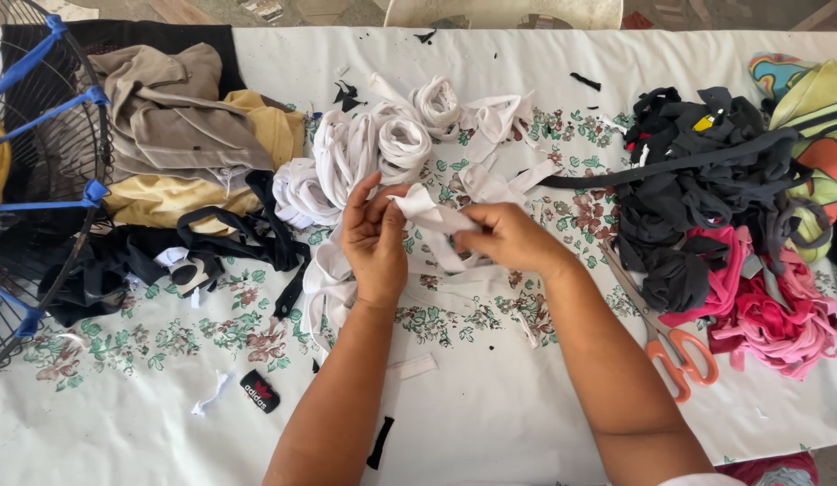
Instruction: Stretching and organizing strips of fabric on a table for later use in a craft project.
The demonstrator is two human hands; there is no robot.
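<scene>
Both bare forearms are uncovered to the elbow, with a pale sleeve edge [697, 480] at the right arm.

I see a table [490, 405] covered by a white cloth printed with flowers, and on it a heap of white fabric strips [382, 148] in the middle. To one side lie folded tan and yellow clothes [180, 135] and black scraps [121, 265]; to the other, a pile of dark strips [697, 180], pink strips [769, 315] and orange-handled scissors [675, 346]. A small black label [260, 391] lies near the front edge.
</scene>
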